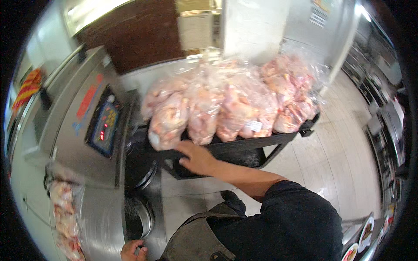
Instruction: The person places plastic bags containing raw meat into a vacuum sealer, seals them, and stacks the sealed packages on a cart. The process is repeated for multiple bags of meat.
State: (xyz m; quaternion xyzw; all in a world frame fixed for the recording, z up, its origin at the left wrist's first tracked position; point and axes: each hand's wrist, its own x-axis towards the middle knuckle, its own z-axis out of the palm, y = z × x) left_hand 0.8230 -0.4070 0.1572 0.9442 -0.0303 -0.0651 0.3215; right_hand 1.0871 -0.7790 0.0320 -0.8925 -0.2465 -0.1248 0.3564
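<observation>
Several clear plastic bags of raw chicken pieces (pixel 246 104) lie side by side on the top shelf of a black utility cart (pixel 228 146). My right hand (pixel 197 160) reaches to the cart's near rim, its fingertips against the lower end of the leftmost chicken bag (pixel 168 125). Whether those fingers grip the bag or only touch it is hard to see. At the bottom of the view, my left hand (pixel 134 250) is beside a stainless steel counter (pixel 101 222), thumb and fingers apart, with nothing visible in it.
A steel machine with a lit control panel (pixel 105 125) stands left of the cart. More bagged chicken (pixel 65 218) lies along the counter's far side. Round metal containers (pixel 143 217) sit below the counter edge. Tiled floor (pixel 313 163) extends right, toward shelving and plates of food (pixel 366 233).
</observation>
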